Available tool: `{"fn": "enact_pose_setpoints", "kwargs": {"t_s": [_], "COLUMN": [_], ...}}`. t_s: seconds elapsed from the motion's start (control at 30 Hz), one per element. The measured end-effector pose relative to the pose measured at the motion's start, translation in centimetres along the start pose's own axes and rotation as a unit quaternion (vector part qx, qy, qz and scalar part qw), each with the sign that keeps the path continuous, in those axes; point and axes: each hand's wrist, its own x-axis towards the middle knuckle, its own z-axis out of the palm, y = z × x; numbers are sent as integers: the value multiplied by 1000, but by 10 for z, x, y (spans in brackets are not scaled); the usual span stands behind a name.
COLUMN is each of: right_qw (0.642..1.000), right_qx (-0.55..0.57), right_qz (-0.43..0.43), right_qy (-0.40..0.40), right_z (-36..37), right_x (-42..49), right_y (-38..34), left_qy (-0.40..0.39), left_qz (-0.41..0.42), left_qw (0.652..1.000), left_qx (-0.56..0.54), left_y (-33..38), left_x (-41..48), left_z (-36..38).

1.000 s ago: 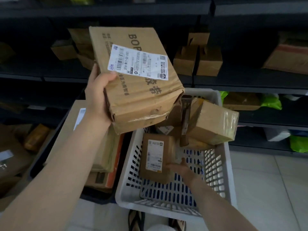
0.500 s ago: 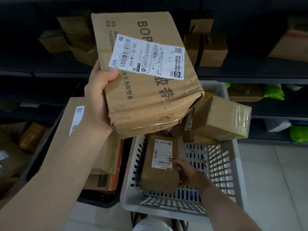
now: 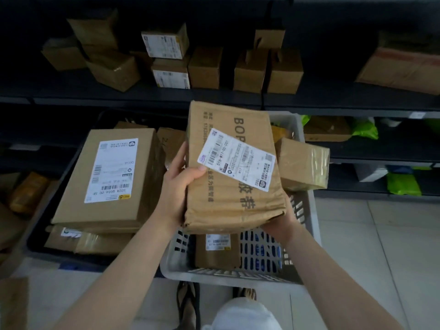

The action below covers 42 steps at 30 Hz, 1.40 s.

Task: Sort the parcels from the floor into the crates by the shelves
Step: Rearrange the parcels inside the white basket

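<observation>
I hold a large creased brown parcel (image 3: 231, 177) with a white label over the grey slotted crate (image 3: 307, 236). My left hand (image 3: 178, 186) grips its left edge, thumb on the label's corner. My right hand (image 3: 281, 222) supports its lower right corner from beneath, fingers hidden under the box. Inside the crate a small labelled parcel (image 3: 217, 251) stands on end below the big one, and a taped box (image 3: 303, 164) leans on the crate's far right rim.
A black crate (image 3: 35, 244) on the left holds a flat labelled box (image 3: 112, 177) stacked on others. Dark shelves (image 3: 142, 97) behind carry several small cartons and green bags (image 3: 402, 184). Tiled floor lies to the right; my sandalled feet (image 3: 190, 303) are below the grey crate.
The large parcel came down from head height to just over the grey crate. My right hand left the small parcel in the crate and moved under the big parcel's corner.
</observation>
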Motion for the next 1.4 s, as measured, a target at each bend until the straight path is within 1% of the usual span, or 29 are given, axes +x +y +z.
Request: {"fn": "enact_pose_setpoints", "kwargs": {"t_s": [0.07,0.1,0.13,0.2,0.23,0.3,0.37,0.4,0.47,0.53,0.6,0.63,0.67,0.77,0.8,0.83,0.97,1.03,1.07,1.1,1.13,1.17,1.2,1.23,1.27,1.3,1.33,1.37,1.4], "right_qw": [999,998,997,993,988,969,954,950,932,903,870,868,874,903,905,908,899,883,877,875,873,874,881,893,903,910,916,923,927], "right_qx": [-24,-44,-63,-98,-130,-199,-214,-207,-203,-249,-308,-308,-289,-185,-178,-166,-199,-243,-271,-287,-313,-327,-306,-271,-234,-206,-186,-167,-153], "right_qz": [27,37,43,66,83,140,190,205,228,250,299,315,330,350,353,353,372,379,374,362,332,298,286,281,272,249,210,154,87], "right_qy": [15,13,12,-1,4,34,85,115,195,245,242,227,207,164,158,150,120,129,135,147,173,199,218,225,238,261,287,312,330], "right_z": [-6,-9,-10,-15,-18,-26,-35,-42,-55,-69,-76,-79,-78,-74,-73,-76,-82,-73,-67,-66,-67,-69,-69,-65,-63,-60,-62,-65,-65], "right_x": [-3,-5,-6,-7,-4,5,14,20,32,44,52,56,59,69,70,73,77,74,73,75,78,81,79,73,64,53,44,33,23], "right_y": [-2,-3,-2,3,8,20,32,38,48,59,72,81,89,105,104,105,99,99,100,102,103,105,100,90,78,63,49,34,21], "left_qy": [11,21,28,46,46,34,43,56,69,36,-15,-38,-58,-87,-84,-74,-56,-75,-84,-86,-76,-83,-85,-86,-75,-66,-57,-68,-79], "left_qz": [-29,-38,-43,-61,-79,-115,-115,-98,-45,-10,-27,-42,-57,-81,-91,-94,-100,-99,-95,-107,-100,-107,-95,-107,-98,-101,-95,-112,-127], "left_qw": [999,999,999,991,983,969,949,932,884,820,743,715,693,649,644,649,658,644,627,622,624,617,610,612,617,613,605,596,595], "left_qx": [-23,-21,5,109,157,217,290,344,460,571,668,697,717,752,755,751,744,755,769,771,771,776,782,779,778,781,788,793,790], "left_y": [-16,-25,-32,-50,-58,-76,-90,-95,-100,-108,-114,-118,-121,-130,-130,-128,-123,-132,-132,-136,-139,-138,-142,-141,-141,-139,-136,-135,-132], "left_x": [-4,-4,-5,-4,-3,-2,-2,-5,-13,-20,-23,-25,-25,-28,-29,-30,-32,-33,-34,-37,-40,-43,-45,-48,-49,-49,-50,-50,-49], "left_z": [-5,-8,-9,-14,-17,-24,-29,-29,-27,-22,-17,-15,-14,-8,-7,-7,-6,-10,-8,-7,-6,-4,-6,-7,-7,-7,-4,-1,5]}}
